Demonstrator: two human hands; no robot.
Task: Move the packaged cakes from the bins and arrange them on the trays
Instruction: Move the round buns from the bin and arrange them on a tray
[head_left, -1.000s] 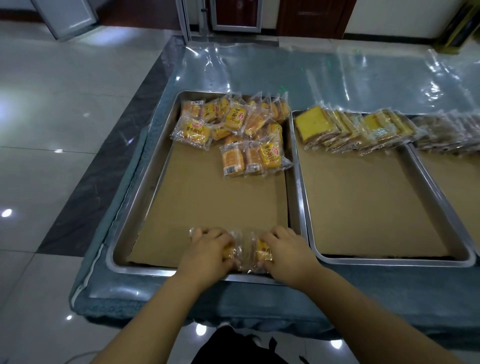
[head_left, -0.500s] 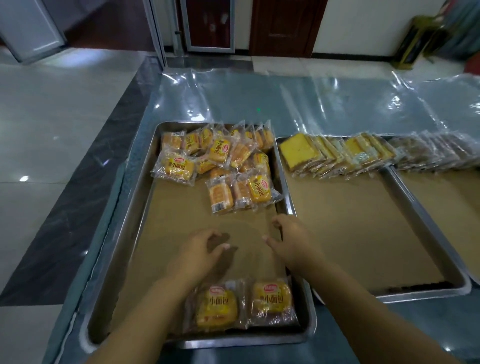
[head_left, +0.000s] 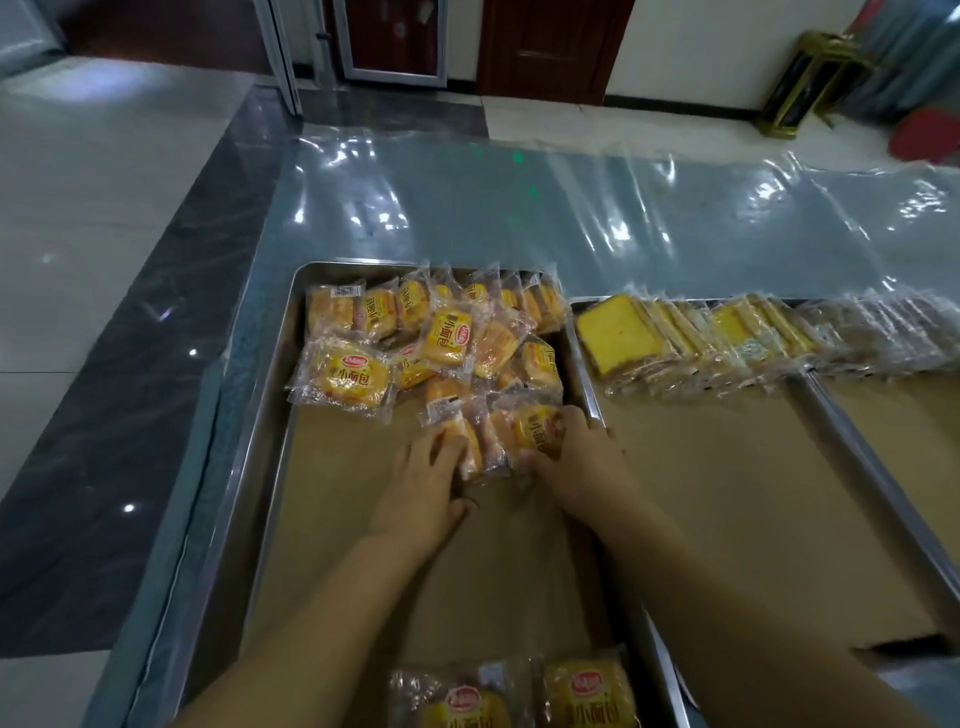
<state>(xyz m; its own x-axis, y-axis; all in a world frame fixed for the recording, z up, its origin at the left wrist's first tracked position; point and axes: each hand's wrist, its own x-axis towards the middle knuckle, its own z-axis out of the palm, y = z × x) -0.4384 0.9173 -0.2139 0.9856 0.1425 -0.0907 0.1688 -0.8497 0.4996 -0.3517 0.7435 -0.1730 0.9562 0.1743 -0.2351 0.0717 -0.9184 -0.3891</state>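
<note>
From the head view, my left hand lies with its fingers stretched over the nearest packet of the pile, thumb splayed back toward me. I cannot tell whether it pinches. My right hand has its fingers curled on the neighbouring packet, thumb against its near edge.

The risk, I judge, is the slippery wrappers. The packets ahead of my fingertips overlap these two, so a pull could drag them along and scatter them over the cardboard liner. A loose left hold could also let its packet slide out.

I count two hands and three trays: the left tray under my fingers, the middle tray right of them, and a third tray at the frame edge. Two placed packets lie behind my wrists. The pile holds over a dozen and the sliced cakes overlap, so neither gives an exact count.
</note>
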